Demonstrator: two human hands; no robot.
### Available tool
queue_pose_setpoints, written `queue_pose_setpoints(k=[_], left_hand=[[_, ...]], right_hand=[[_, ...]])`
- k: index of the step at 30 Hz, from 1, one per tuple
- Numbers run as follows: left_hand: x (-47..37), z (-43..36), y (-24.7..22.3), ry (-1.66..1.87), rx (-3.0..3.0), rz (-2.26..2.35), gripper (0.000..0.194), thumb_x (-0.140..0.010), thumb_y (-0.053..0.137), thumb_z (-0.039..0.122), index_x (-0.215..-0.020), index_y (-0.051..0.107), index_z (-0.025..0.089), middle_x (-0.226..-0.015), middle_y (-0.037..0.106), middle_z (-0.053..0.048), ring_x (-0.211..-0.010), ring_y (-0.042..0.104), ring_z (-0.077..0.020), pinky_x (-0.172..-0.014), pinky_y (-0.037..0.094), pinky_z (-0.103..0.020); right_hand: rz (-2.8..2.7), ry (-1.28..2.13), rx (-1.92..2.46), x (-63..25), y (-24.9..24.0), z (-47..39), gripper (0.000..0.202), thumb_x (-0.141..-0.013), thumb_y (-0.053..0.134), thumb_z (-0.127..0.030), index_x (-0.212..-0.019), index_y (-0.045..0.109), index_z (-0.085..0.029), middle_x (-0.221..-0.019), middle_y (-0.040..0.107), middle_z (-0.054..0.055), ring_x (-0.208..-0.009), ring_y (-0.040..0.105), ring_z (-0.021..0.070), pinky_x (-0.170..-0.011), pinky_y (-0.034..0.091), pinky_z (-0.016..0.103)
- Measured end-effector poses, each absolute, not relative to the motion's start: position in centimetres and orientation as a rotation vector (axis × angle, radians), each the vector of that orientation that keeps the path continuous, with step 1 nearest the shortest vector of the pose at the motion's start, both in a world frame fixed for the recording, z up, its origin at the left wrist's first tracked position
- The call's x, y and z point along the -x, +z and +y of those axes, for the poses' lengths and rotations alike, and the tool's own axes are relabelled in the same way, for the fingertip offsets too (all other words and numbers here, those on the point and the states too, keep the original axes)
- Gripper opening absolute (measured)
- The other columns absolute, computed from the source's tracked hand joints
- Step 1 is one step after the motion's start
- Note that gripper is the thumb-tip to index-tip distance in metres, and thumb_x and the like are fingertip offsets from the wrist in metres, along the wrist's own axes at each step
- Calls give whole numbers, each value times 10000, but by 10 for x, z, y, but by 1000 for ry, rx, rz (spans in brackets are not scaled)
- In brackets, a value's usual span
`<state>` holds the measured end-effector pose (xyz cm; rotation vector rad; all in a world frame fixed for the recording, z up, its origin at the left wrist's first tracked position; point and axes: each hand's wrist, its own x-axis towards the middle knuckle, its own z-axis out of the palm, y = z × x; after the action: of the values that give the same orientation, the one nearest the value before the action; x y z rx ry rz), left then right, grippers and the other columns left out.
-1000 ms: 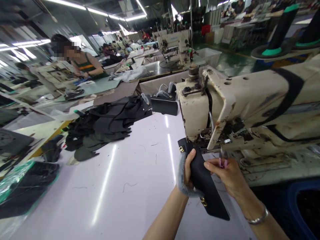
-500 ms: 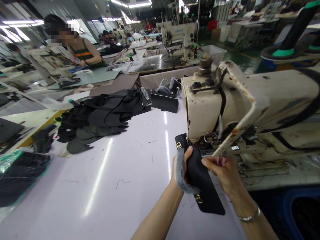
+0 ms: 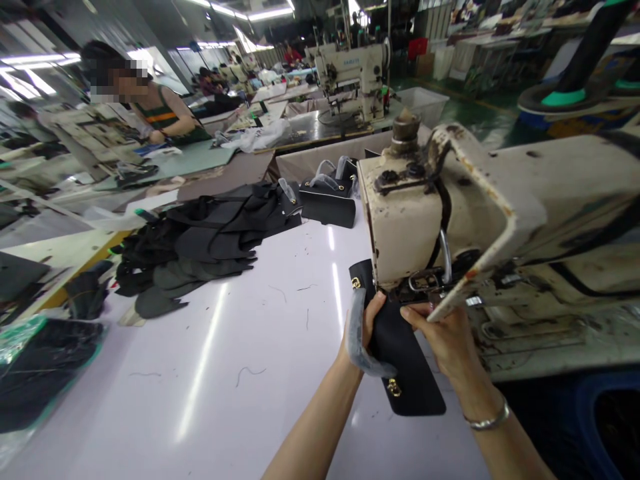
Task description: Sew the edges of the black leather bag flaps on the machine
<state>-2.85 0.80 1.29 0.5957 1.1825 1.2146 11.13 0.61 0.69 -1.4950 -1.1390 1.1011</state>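
A black bag panel [image 3: 406,360] lies at a slant below the head of the sewing machine [image 3: 400,233], its upper part reaching beside the needle area. Its handle [image 3: 356,337] is wrapped in greyish film and joined by gold-coloured fittings [image 3: 394,387]. My left hand [image 3: 369,323] grips the panel at its left side, passing under the handle, thumb on top. On the right edge, my right hand [image 3: 435,328] pinches the panel close to the presser foot area. The machine's white bent guard bar partly covers my right fingers.
Dark cut pieces [image 3: 200,243] are heaped on the white table [image 3: 250,413], with similar handled panels [image 3: 327,208] behind. Loose threads lie about. A plastic-wrapped dark bundle [image 3: 45,367] sits at the left edge. A co-worker [image 3: 167,113] works beyond, near another sewing machine [image 3: 350,73].
Both hands and the panel have moved slightly up, closer to the machine head. The pink item seen at my right fingers earlier is now mostly hidden.
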Motion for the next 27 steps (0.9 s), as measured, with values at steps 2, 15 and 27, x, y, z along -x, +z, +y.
queue_pose_setpoints(k=[2, 15, 27], left_hand=[[29, 2, 18, 1152, -560, 1115, 490, -764, 800, 599, -1032, 802, 190, -921, 810, -112, -963, 772, -355, -898, 644, -453], [27, 12, 28, 1345, -614, 1279, 223, -716, 844, 393, -829, 781, 211, -956, 814, -94, -1225, 685, -366, -1098, 546, -477], [34, 14, 42, 1155, -596, 1148, 228, -778, 753, 264, -975, 830, 182, -882, 807, -67, -909, 777, -286, -928, 627, -399]], right_hand=[[-1145, 1112, 1502, -111, 8, 5, 222, -753, 790, -367, -614, 776, -195, -641, 727, 37, -630, 648, 212, -576, 465, 298], [-1224, 952, 1608, -103, 21, 8, 243, -796, 720, -382, -646, 805, -210, -652, 753, 46, -630, 672, 224, -555, 465, 304], [-1156, 811, 1626, -94, 20, 9, 228, -761, 726, -363, -584, 767, -226, -610, 754, 43, -629, 706, 249, -558, 471, 314]])
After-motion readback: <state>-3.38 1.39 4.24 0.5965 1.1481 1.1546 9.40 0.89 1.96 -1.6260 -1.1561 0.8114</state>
